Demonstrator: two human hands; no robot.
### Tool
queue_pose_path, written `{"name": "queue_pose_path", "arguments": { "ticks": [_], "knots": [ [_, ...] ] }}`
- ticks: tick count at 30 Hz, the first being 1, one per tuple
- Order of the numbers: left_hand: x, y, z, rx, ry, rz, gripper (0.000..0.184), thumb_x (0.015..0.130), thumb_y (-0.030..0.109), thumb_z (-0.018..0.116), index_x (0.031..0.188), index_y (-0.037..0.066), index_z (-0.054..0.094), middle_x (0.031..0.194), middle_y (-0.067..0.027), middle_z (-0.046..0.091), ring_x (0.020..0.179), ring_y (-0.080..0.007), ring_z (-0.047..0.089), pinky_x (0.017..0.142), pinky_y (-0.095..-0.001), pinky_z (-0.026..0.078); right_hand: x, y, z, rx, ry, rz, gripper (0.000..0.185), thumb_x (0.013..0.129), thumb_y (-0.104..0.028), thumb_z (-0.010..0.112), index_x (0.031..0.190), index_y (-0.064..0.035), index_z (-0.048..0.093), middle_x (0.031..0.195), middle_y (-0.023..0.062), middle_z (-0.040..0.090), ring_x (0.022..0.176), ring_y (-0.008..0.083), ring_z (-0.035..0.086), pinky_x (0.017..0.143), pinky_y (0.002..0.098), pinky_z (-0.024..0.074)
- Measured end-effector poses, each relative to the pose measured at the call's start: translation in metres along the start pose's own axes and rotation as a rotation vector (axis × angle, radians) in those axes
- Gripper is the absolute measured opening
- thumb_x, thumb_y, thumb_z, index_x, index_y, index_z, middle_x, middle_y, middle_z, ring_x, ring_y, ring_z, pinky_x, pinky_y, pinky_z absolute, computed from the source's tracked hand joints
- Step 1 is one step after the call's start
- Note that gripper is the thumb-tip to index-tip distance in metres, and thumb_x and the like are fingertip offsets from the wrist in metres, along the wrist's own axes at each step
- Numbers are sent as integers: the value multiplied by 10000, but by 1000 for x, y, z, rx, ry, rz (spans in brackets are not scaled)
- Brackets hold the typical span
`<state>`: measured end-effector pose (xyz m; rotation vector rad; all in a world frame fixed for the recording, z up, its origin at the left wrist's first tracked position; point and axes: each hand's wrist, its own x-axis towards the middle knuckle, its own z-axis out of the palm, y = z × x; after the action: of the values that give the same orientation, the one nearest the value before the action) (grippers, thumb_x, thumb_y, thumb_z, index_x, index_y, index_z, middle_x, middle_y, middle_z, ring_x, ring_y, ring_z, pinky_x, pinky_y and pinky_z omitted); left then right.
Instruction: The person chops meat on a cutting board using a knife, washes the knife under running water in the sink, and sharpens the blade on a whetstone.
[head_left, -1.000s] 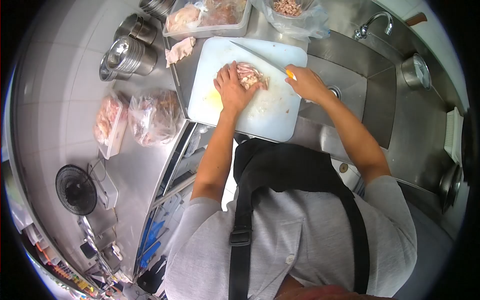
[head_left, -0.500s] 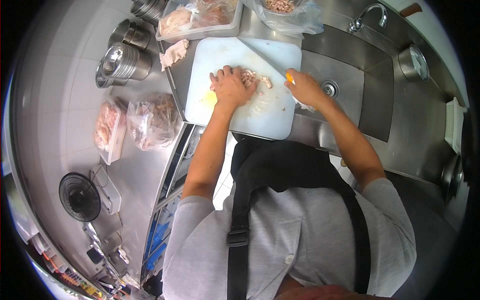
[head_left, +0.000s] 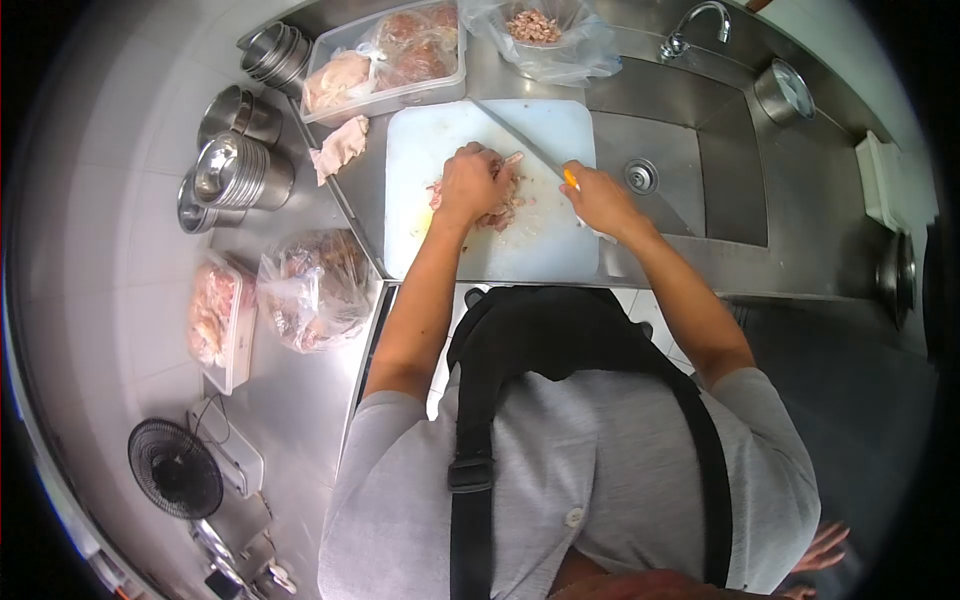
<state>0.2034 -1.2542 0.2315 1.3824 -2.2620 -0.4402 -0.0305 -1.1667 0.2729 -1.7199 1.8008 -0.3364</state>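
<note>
The chopped meat is lying in a loose heap on the white cutting board, spreading out around and under the left hand. That hand is bending its fingers over the heap; whether they are pinching any piece is staying hidden. Steadying the meat well is calling for fingertips tucked back and the thumb behind them, since small, probably slippery pieces could be sliding under pressure. The right hand is gripping the knife by its handle, and the blade is slanting away across the board's upper right part, its edge best kept clear of the left fingers whenever they are gathering scraps. Working nearer the middle would be keeping bits from spilling over the side towards the sink. Beyond the board, a bowl of cut meat is sitting in a plastic bag, and a large plastic tub is holding bagged meat.
</note>
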Motion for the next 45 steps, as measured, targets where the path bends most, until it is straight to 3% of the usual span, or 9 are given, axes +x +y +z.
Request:
{"name": "queue_pose_path", "arguments": {
  "ticks": [4, 7, 8, 11, 14, 17, 26, 41, 45],
  "knots": [
    [5, -20, -2, -112, -52, 24, 176, 901, 215, 749, 925, 49, 803, 996, -179, 747, 926, -378, 708, 848, -481, 562, 14, -9, 26, -128, -31, 10, 296, 1060, -212, 591, 1237, 21, 545, 1119, 298, 719, 1084, 488, 685, 934, 582, 522],
    [20, -28, 3, -240, -45, 166, 137, 875, 168, 750, 912, 43, 793, 980, -173, 748, 916, -383, 715, 850, -475, 569, 16, -13, 27, -218, -61, -32, 283, 1066, -202, 576, 1208, 37, 525, 1090, 319, 713, 1075, 498, 685, 937, 578, 526],
    [24, -28, 6, -246, -75, 163, 124, 848, 93, 768, 947, 24, 796, 958, -187, 747, 875, -390, 721, 814, -447, 580, 15, -23, 17, -226, -63, -48, 282, 1067, -199, 574, 1204, 41, 521, 1081, 324, 711, 1069, 502, 685, 937, 577, 527],
    [28, -25, 15, -231, -190, 89, 119, 829, 88, 779, 928, 24, 796, 946, -183, 757, 857, -385, 727, 796, -438, 581, 23, -20, 19, -241, -75, -62, 278, 1068, -190, 565, 1203, 48, 515, 1061, 333, 712, 1048, 511, 691, 936, 576, 528],
    [32, -24, 21, -151, -201, 180, 110, 823, 90, 790, 910, 24, 796, 948, -185, 763, 841, -374, 730, 787, -428, 582, 33, -8, 24, -217, -101, -87, 275, 1071, -183, 556, 1208, 52, 515, 1056, 331, 716, 1048, 508, 695, 938, 575, 529],
    [34, -19, 18, -176, -267, 105, 105, 845, 143, 762, 869, 42, 778, 959, -170, 755, 884, -392, 715, 842, -463, 574, 31, -16, 10, -212, -135, -91, 271, 1072, -172, 552, 1211, 58, 516, 1050, 331, 718, 1053, 503, 698, 938, 574, 530],
    [34, -24, 23, -141, -196, 280, 89, 791, 27, 788, 880, 20, 779, 931, -142, 747, 829, -361, 716, 775, -420, 576, 40, -27, 6, -203, -147, -130, 256, 1064, -141, 544, 1206, 72, 527, 1063, 349, 714, 1053, 489, 705, 926, 570, 535],
    [29, -23, 13, -204, -205, 177, 119, 816, 36, 794, 933, 16, 782, 930, -161, 760, 836, -355, 735, 778, -406, 588, 47, -24, 14, -202, -137, -169, 277, 1045, -183, 604, 1180, 41, 514, 1020, 332, 712, 1035, 495, 690, 912, 583, 519],
    [30, -22, 15, -227, -234, 104, 78, 827, 78, 777, 898, 51, 796, 943, -158, 761, 898, -371, 728, 843, -439, 584, 53, -18, 31, -143, -120, -151, 273, 1043, -181, 609, 1180, 40, 523, 1036, 320, 718, 1053, 493, 688, 919, 575, 522]
  ]
}}
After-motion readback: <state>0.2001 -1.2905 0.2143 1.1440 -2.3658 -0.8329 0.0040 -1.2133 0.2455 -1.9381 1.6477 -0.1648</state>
